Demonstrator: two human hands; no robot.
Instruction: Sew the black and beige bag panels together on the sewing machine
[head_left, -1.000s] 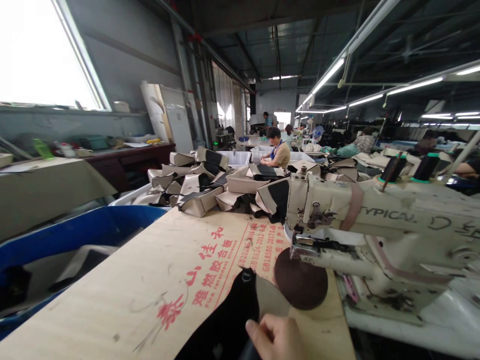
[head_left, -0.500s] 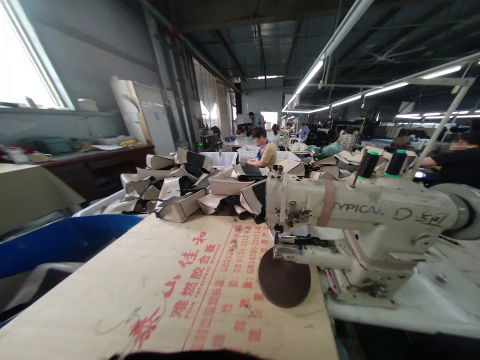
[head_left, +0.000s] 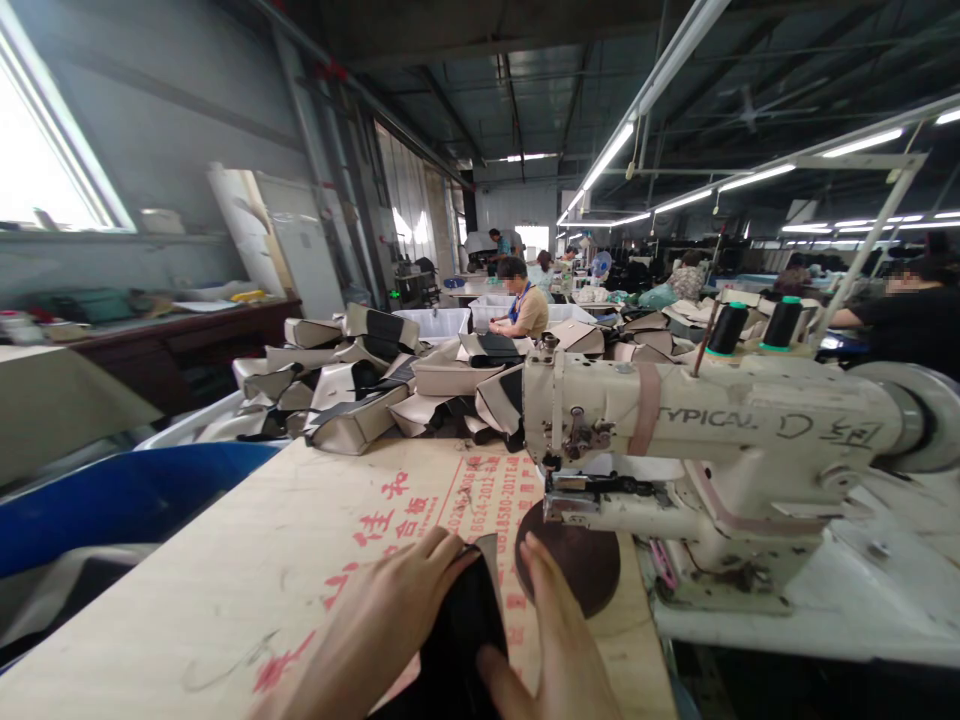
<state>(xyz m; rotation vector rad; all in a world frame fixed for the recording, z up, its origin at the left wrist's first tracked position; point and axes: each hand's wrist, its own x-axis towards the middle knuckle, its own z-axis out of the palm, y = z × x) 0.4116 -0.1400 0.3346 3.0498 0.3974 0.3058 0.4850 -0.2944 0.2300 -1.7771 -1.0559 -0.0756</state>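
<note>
Both my hands hold a black piece of material (head_left: 461,635) at the near edge of the plywood worktable (head_left: 300,560). My left hand (head_left: 382,625) grips its left side with the fingers curled over it. My right hand (head_left: 551,635) holds its right side, thumb under and fingers stretched forward. The piece's tip points at the dark round pad (head_left: 581,560) below the head of the cream sewing machine (head_left: 720,450), which stands just to the right.
A heap of beige-and-black sewn pieces (head_left: 375,385) lies at the table's far end. A blue bin (head_left: 127,495) stands at the left. Black thread spools (head_left: 754,325) sit on the machine. Other people work at benches behind (head_left: 521,305) and at the right (head_left: 907,300).
Half a second ago my hands were out of view below the frame. Now both have come up and forward with the black piece, toward the machine's round pad.
</note>
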